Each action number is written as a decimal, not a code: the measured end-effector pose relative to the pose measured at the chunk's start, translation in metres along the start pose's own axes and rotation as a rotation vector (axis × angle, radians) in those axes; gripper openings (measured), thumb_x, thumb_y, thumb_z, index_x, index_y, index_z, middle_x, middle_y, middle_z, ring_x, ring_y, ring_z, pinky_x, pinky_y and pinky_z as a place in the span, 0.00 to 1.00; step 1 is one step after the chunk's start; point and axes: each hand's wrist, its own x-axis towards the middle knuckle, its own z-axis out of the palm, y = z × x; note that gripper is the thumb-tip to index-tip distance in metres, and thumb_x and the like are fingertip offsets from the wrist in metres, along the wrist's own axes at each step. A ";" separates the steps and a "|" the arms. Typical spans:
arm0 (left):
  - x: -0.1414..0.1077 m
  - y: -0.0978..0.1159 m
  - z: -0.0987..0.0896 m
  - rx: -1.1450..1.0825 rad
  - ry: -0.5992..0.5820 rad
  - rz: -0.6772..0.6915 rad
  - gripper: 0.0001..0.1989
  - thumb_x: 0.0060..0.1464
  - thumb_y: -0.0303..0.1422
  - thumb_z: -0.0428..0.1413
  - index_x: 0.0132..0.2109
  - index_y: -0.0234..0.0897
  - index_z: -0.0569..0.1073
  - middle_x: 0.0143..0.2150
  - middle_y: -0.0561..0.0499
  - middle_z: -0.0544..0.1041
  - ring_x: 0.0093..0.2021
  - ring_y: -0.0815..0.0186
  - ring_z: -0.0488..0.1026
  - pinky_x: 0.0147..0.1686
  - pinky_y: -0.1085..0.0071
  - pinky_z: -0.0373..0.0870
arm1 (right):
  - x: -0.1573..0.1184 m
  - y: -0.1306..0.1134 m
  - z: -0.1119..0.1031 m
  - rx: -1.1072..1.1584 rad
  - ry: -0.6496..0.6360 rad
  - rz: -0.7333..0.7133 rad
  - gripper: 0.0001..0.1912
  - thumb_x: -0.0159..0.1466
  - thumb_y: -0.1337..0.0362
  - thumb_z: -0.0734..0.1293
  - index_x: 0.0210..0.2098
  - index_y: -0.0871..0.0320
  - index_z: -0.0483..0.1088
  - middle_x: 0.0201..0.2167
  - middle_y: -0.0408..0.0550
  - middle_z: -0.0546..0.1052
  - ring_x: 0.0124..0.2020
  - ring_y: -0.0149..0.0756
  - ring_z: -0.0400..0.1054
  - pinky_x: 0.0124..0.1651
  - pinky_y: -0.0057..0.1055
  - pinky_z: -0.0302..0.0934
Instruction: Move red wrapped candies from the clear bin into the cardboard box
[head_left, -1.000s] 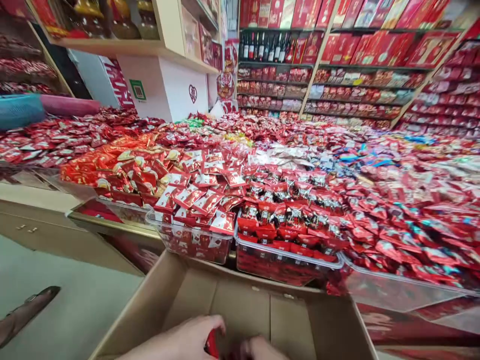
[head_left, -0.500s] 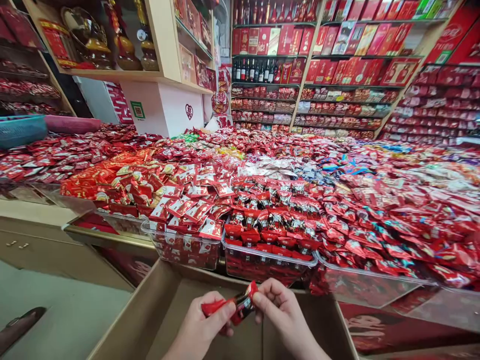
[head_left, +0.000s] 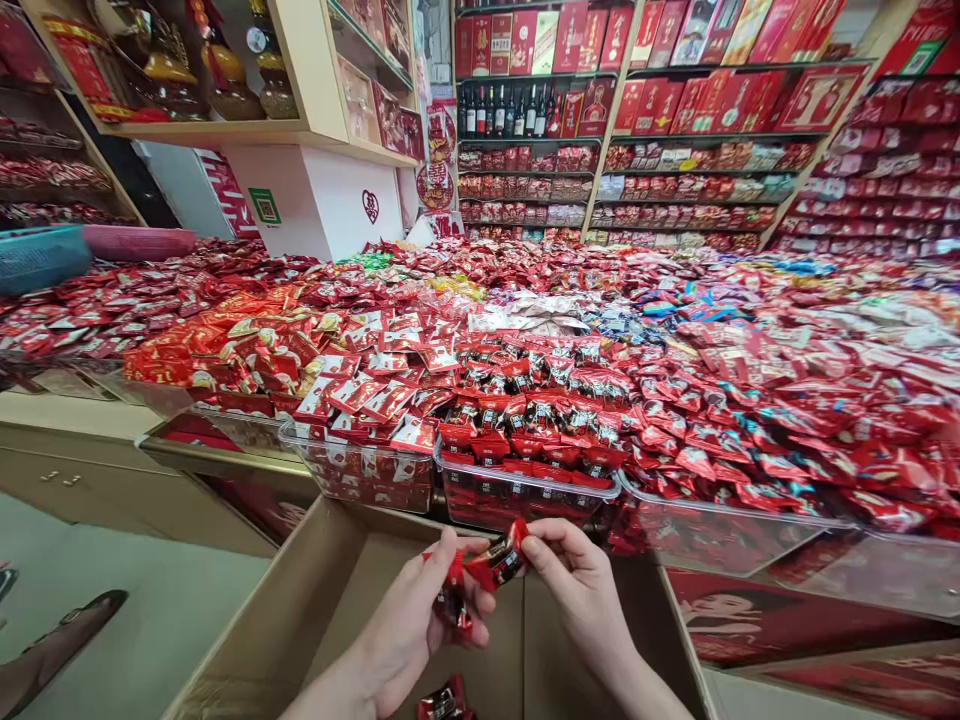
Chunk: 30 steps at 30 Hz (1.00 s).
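Observation:
Above an open cardboard box [head_left: 352,590], my left hand [head_left: 409,610] has its fingers curled around a red and black candy packet [head_left: 454,596]. My right hand [head_left: 574,580] pinches a second red and black packet [head_left: 501,560] by its right end, and that packet's left end meets my left fingers. Another packet [head_left: 444,700] lies in the box below my left hand. Just beyond the box stands a clear bin [head_left: 525,497] heaped with similar red and black packets.
Clear bins of red and white packets [head_left: 360,465] and of red packets [head_left: 735,540] flank the middle bin. Heaps of candy cover the counter behind. A blue basket [head_left: 41,260] sits at the far left. Part of a shoe [head_left: 71,630] shows on the floor.
My hands have moved a little apart, with a separate packet now visible in each. A packet now shows in the box at the bottom. The view has tilted slightly down.

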 end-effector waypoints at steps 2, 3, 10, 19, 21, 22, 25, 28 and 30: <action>-0.003 0.004 0.001 0.026 0.016 0.032 0.15 0.49 0.42 0.51 0.40 0.37 0.69 0.28 0.52 0.75 0.23 0.72 0.70 0.27 0.74 0.65 | 0.001 -0.001 -0.004 -0.030 -0.016 -0.073 0.04 0.53 0.65 0.67 0.29 0.54 0.71 0.28 0.43 0.74 0.31 0.30 0.68 0.34 0.26 0.64; -0.004 0.006 0.003 0.055 0.046 0.063 0.13 0.47 0.40 0.54 0.37 0.37 0.71 0.29 0.53 0.75 0.24 0.72 0.70 0.27 0.75 0.65 | 0.001 -0.002 -0.006 -0.044 -0.030 -0.104 0.04 0.53 0.66 0.67 0.30 0.54 0.72 0.31 0.44 0.74 0.34 0.32 0.68 0.37 0.28 0.64; 0.001 0.005 0.005 0.274 0.314 0.348 0.07 0.41 0.34 0.59 0.29 0.37 0.72 0.24 0.57 0.73 0.27 0.72 0.67 0.30 0.77 0.65 | -0.002 0.000 -0.003 0.211 -0.123 0.102 0.11 0.56 0.61 0.63 0.38 0.55 0.70 0.41 0.51 0.73 0.37 0.38 0.68 0.40 0.39 0.63; -0.001 0.012 -0.016 0.713 0.312 0.412 0.11 0.46 0.38 0.54 0.38 0.40 0.66 0.21 0.60 0.59 0.21 0.73 0.58 0.23 0.77 0.57 | -0.002 0.020 0.005 -0.096 -0.175 0.114 0.13 0.55 0.60 0.64 0.38 0.58 0.65 0.29 0.48 0.73 0.30 0.33 0.67 0.32 0.30 0.63; -0.004 0.020 -0.021 0.842 0.255 0.299 0.15 0.43 0.40 0.56 0.38 0.39 0.68 0.21 0.60 0.58 0.21 0.73 0.57 0.22 0.77 0.55 | -0.004 0.022 0.005 -0.279 -0.233 0.055 0.12 0.56 0.60 0.63 0.38 0.58 0.67 0.31 0.49 0.74 0.33 0.35 0.67 0.37 0.32 0.62; -0.005 0.023 -0.021 0.898 0.202 0.251 0.16 0.40 0.40 0.57 0.38 0.39 0.70 0.22 0.59 0.61 0.22 0.73 0.59 0.23 0.76 0.57 | -0.006 0.022 0.006 -0.349 -0.267 0.028 0.12 0.56 0.59 0.62 0.38 0.58 0.68 0.31 0.50 0.74 0.34 0.35 0.68 0.38 0.32 0.62; -0.009 0.025 -0.020 1.019 0.067 0.181 0.15 0.37 0.35 0.60 0.37 0.43 0.73 0.31 0.56 0.72 0.30 0.68 0.67 0.30 0.76 0.62 | -0.010 0.023 0.008 -0.462 -0.351 -0.009 0.12 0.56 0.59 0.62 0.36 0.57 0.69 0.30 0.50 0.75 0.31 0.35 0.68 0.36 0.31 0.62; -0.013 0.021 -0.018 1.045 0.024 0.135 0.16 0.38 0.30 0.57 0.39 0.45 0.73 0.34 0.56 0.75 0.33 0.66 0.69 0.33 0.75 0.63 | -0.014 0.027 0.010 -0.424 -0.342 0.008 0.12 0.55 0.56 0.63 0.34 0.55 0.71 0.28 0.49 0.75 0.30 0.36 0.68 0.34 0.31 0.63; -0.016 0.023 -0.019 1.036 0.021 0.137 0.15 0.38 0.30 0.56 0.39 0.44 0.74 0.33 0.55 0.74 0.31 0.67 0.69 0.30 0.76 0.63 | -0.014 0.032 0.011 -0.281 -0.269 0.039 0.17 0.53 0.51 0.63 0.35 0.56 0.70 0.27 0.49 0.75 0.28 0.36 0.68 0.30 0.30 0.63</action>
